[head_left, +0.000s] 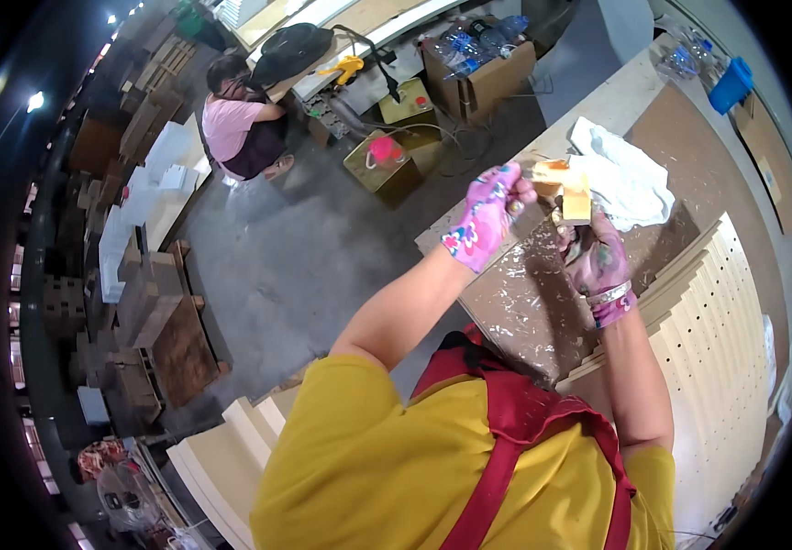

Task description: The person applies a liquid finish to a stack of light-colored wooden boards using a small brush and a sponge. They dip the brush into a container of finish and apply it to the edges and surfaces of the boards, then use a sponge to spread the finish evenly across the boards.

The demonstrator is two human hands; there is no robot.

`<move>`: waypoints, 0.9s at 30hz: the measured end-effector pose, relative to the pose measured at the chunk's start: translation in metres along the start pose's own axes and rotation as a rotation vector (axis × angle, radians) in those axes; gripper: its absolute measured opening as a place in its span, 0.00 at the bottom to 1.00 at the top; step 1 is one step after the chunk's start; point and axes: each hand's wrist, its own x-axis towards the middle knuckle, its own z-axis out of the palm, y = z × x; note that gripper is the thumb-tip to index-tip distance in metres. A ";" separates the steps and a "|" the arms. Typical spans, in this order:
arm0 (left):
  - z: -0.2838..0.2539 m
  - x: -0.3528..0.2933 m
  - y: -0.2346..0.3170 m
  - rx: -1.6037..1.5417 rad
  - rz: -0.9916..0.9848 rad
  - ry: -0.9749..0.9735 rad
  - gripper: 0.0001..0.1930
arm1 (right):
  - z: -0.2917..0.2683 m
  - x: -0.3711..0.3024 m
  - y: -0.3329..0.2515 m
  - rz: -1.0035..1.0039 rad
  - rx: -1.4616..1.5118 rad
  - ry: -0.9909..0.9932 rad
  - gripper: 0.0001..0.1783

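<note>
Pink, flower-printed fabric gloves cover both hands, and we find them right of centre in the upper half of the frame. The left hand (490,213) has its fingers curled in, right beside the left end of a yellow-and-orange angular piece (576,198); we cannot tell whether its grip has hold of that end or of something small. The right hand (600,261), its glove smudged dark, is just below the piece, and we see its grip closed around the lower end, thumb and fingers on either side. The piece itself is held up over the brown desk (535,295), whose surface is spattered with pale flecks. Just beyond it we see a crumpled white cloth (632,176), and along the right side of the frame a stepped stack of pale panels with rows of dark holes (712,321). Near the upper right corner is a blue plastic cup (731,86). At the top centre we make out a cardboard box (478,85) filled with clear plastic bottles (462,48), with a square golden tin with a red cap (385,167) below it on the grey floor (272,266). In the upper left, a co-worker in a pink top (231,128) crouches.
</note>
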 end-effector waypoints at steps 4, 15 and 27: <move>0.000 -0.007 -0.005 0.027 0.039 0.077 0.08 | 0.013 -0.009 0.002 0.014 -0.066 0.059 0.18; 0.015 -0.054 0.018 0.501 0.419 -0.076 0.12 | 0.004 -0.020 -0.007 0.121 0.095 0.039 0.19; -0.010 -0.047 0.036 1.807 1.426 -0.214 0.19 | 0.009 -0.028 -0.014 0.146 0.114 -0.024 0.20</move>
